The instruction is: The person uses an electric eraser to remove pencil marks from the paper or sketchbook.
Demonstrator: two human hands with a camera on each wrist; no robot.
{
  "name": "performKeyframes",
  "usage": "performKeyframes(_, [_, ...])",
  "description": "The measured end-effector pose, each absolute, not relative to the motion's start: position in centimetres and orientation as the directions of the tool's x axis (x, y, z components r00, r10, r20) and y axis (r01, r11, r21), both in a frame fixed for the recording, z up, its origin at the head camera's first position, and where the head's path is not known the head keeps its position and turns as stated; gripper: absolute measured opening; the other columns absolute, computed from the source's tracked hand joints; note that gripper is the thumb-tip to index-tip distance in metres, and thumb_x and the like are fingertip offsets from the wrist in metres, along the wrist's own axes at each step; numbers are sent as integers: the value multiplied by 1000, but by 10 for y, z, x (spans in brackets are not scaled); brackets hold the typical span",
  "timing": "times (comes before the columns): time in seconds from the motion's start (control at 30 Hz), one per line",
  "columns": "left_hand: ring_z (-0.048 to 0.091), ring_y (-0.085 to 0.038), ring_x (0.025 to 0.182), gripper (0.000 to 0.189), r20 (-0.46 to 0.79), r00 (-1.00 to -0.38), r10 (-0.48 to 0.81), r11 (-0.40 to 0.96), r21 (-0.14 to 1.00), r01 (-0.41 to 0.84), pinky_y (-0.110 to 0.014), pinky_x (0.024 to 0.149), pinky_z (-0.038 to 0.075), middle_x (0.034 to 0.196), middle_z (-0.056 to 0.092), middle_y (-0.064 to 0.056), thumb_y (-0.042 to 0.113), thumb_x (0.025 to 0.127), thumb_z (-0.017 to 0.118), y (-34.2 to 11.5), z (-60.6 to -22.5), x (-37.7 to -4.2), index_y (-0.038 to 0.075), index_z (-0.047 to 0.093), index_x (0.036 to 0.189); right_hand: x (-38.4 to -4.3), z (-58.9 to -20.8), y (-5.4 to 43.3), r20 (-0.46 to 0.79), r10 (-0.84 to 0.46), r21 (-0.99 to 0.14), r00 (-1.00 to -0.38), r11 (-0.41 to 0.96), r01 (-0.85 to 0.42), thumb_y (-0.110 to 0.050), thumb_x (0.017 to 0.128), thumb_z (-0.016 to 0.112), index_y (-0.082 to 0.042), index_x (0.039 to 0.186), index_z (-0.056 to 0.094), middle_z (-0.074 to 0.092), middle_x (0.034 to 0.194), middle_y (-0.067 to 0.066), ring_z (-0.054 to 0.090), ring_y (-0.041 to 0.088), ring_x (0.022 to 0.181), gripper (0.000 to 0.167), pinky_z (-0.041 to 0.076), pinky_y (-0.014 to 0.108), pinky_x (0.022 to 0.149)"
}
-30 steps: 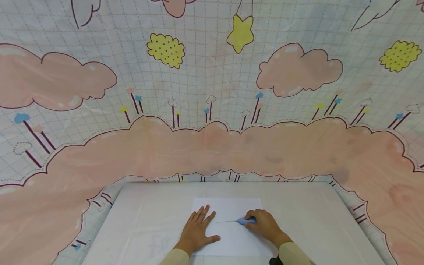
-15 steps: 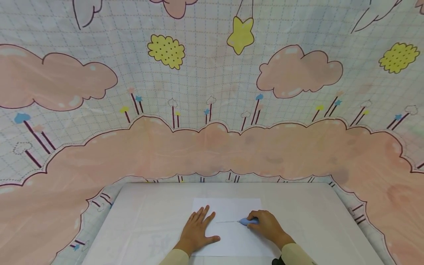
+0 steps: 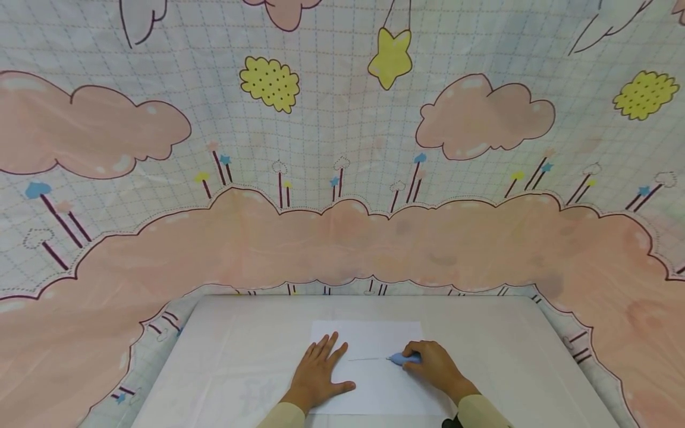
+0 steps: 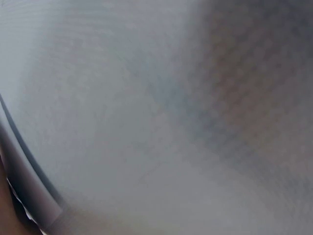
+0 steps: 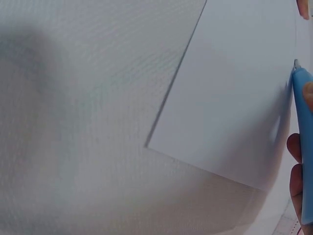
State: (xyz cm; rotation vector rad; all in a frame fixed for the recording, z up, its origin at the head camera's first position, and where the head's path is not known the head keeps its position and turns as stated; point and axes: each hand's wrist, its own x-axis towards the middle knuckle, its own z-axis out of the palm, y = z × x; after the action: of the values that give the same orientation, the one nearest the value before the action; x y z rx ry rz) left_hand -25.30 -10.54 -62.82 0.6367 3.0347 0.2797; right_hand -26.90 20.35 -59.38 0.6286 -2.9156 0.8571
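Note:
A sheet of white paper lies on the white-covered table. My left hand rests on its left part with fingers spread and thumb out to the right. My right hand grips a chunky blue pen whose tip points left onto the paper. From that tip a thin grey line runs left towards my left hand. The right wrist view shows the pen's silver tip at the paper, with fingertips curled along the blue barrel. My left fingers are out of the left wrist view.
The white table cover extends on both sides of the paper. Behind the table hangs a fabric backdrop printed with clouds and stars. The left wrist view is mostly a blurred pale surface.
My right hand has slid slightly to the right with the pen, and the grey line is longer. My left hand has stayed in place on the paper.

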Motion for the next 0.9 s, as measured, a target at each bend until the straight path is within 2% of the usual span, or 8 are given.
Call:
performKeyframes(0.17, [22,-26,150,94,17,-915,404,903,156,401,-48,120,23,165,21,-3,88,79,35,-106,-628,-253,30,36,153,-271,-595,203,160,-391,-523,-906,745,-414,-20,78,82,-19,88,73,75,96,-4,70,17,92,14,57,33,81])
performKeyframes(0.5, [25,-27,149,93,43,-910,411,894,173,412,-49,119,25,163,24,-4,85,79,40,-105,-625,-248,28,38,152,-272,-594,198,173,-438,-539,-882,708,-456,-19,78,82,-18,88,73,75,94,-4,71,19,90,13,58,33,78])
performKeyframes(0.9, [25,-26,149,93,42,-915,402,899,172,403,-49,119,25,164,23,-4,86,79,39,-103,-625,-245,28,39,152,-272,-592,193,141,-424,-535,-894,727,-429,-17,78,82,-18,88,73,75,95,-4,71,18,93,14,58,33,81])
